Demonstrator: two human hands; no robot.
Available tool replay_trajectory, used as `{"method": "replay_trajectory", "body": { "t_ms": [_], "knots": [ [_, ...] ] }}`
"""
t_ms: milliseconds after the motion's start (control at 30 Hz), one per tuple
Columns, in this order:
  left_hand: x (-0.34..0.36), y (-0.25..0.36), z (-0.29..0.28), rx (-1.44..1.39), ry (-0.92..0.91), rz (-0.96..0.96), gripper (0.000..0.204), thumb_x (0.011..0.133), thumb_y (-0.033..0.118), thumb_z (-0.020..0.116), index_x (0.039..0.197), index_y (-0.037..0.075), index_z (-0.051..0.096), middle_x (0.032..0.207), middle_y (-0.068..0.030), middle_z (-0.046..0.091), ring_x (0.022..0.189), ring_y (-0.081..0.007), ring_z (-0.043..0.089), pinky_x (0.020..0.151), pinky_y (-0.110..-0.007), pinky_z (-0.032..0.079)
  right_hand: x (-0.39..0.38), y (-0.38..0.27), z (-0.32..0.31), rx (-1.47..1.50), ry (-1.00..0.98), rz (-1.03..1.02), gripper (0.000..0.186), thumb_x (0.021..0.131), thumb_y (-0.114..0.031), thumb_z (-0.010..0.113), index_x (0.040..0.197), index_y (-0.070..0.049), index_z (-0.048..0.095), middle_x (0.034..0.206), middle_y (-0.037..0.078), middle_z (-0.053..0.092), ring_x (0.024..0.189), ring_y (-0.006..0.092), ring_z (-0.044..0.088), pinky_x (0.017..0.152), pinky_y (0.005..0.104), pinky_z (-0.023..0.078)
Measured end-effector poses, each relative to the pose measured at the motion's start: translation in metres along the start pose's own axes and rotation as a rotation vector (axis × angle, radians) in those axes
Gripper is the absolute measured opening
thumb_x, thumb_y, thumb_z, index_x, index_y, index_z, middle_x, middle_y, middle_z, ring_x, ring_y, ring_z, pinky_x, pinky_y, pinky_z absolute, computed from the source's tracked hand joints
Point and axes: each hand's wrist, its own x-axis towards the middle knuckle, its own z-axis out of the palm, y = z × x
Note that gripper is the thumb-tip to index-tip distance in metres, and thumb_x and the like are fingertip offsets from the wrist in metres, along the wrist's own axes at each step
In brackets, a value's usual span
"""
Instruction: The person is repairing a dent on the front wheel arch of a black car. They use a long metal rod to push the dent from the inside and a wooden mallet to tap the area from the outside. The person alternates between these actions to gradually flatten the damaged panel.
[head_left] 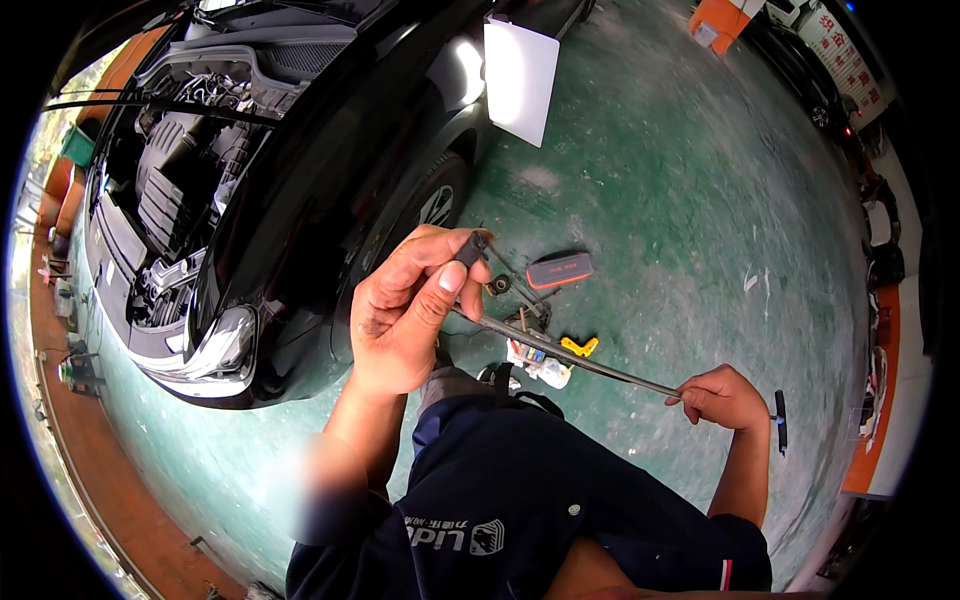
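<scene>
Pinched between the thumb and fingers of my left hand (405,315) is a small black cylindrical piece (470,248), held up in front of me. My right hand (725,397), off to the right, is closed around a long thin metal rod (575,355). The rod slants up and left, and its far end meets the fingers of my left hand, which hide how it ends. Just beyond my right hand sits a black crossbar handle (781,420) at the rod's near end.
A black car (330,190) with its engine bay (180,170) exposed stands at the left. Beside its front wheel (437,203) is a bright white panel (520,80). On the green floor (660,220) lie a dark orange-edged case (560,270), a yellow tool (579,347) and several small items.
</scene>
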Motion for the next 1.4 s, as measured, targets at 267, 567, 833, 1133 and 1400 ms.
{"method": "replay_trajectory", "body": {
  "t_ms": [267, 567, 833, 1133, 1400],
  "knots": [
    [-0.005, 0.003, 0.005, -0.255, -0.016, -0.127, 0.027, 0.104, 0.007, 0.053, 0.126, -0.006, 0.06, 0.099, -0.0117, 0.066, 0.071, -0.0121, 0.058, 0.069, -0.025, 0.048, 0.0, 0.005, 0.005, 0.069, -0.04, 0.079, 0.021, 0.099, -0.018, 0.062, 0.104, -0.005, 0.078, 0.063, 0.0, 0.063, 0.056, 0.0072, 0.052, 0.055, 0.0255, 0.044],
    [-0.01, 0.005, 0.013, -0.384, -0.1, -0.176, 0.015, 0.1, -0.001, 0.057, 0.114, -0.004, 0.059, 0.099, -0.013, 0.068, 0.069, -0.0097, 0.057, 0.065, -0.024, 0.047, 0.032, 0.041, 0.017, 0.081, -0.062, 0.065, 0.026, 0.097, -0.014, 0.056, 0.106, -0.001, 0.077, 0.068, 0.001, 0.066, 0.054, 0.0074, 0.051, 0.054, 0.0246, 0.043],
    [0.001, 0.02, 0.015, 0.16, -0.089, 0.117, 0.019, 0.079, -0.008, 0.077, 0.096, -0.004, 0.07, 0.094, -0.0146, 0.069, 0.08, -0.0203, 0.067, 0.072, -0.03, 0.053, 0.053, 0.069, 0.028, 0.264, -0.175, 0.053, 0.027, 0.1, -0.02, 0.059, 0.107, 0.0, 0.076, 0.068, 0.001, 0.063, 0.056, 0.007, 0.047, 0.055, 0.0249, 0.041],
    [0.02, 0.036, 0.008, 0.603, -0.248, 0.154, 0.012, 0.083, -0.01, 0.071, 0.091, -0.003, 0.066, 0.086, -0.0106, 0.068, 0.072, -0.0153, 0.063, 0.065, -0.025, 0.051, 0.059, 0.081, 0.038, 0.282, -0.167, 0.05, 0.029, 0.101, -0.024, 0.061, 0.106, 0.0, 0.076, 0.067, 0.0, 0.063, 0.055, 0.0059, 0.045, 0.056, 0.0255, 0.041],
    [0.011, 0.008, 0.003, 0.176, -0.188, -0.383, 0.004, 0.096, -0.001, 0.061, 0.099, -0.002, 0.06, 0.086, -0.0038, 0.061, 0.075, -0.0114, 0.057, 0.069, -0.024, 0.045, 0.061, 0.097, 0.048, 0.301, -0.174, 0.098, 0.028, 0.1, -0.025, 0.062, 0.1, -0.002, 0.077, 0.066, 0.0, 0.062, 0.057, 0.0061, 0.048, 0.059, 0.0258, 0.044]
  ]
}}
